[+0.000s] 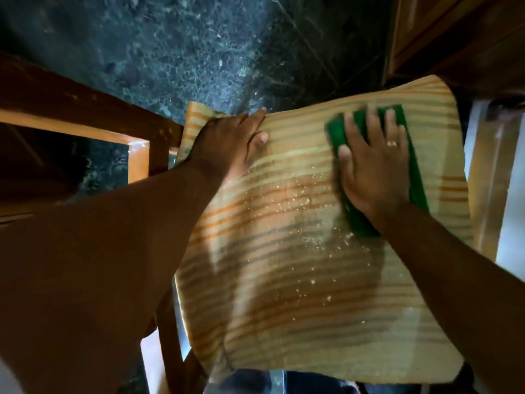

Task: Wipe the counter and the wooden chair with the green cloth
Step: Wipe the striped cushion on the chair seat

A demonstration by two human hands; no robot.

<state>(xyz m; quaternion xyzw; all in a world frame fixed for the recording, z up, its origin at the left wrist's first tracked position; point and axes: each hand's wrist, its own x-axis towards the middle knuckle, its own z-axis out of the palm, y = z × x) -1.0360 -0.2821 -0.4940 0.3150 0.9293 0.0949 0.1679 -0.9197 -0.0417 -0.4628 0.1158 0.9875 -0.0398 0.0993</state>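
The green cloth (417, 177) lies flat on a striped beige and orange seat cushion (298, 294), near its far right part. My right hand (375, 166) presses down on the cloth with fingers spread, a ring on one finger. At the cushion's far left corner my left hand (227, 143) grips the edge, thumb on top. Pale crumbs are scattered across the cushion's middle (301, 200). The wooden chair frame (139, 155) shows to the left of the cushion and below it.
Dark green speckled stone floor (170, 52) lies beyond the chair. A wooden cabinet (454, 38) stands at the upper right. A white upright surface (511, 223) runs along the right edge, close to the cushion.
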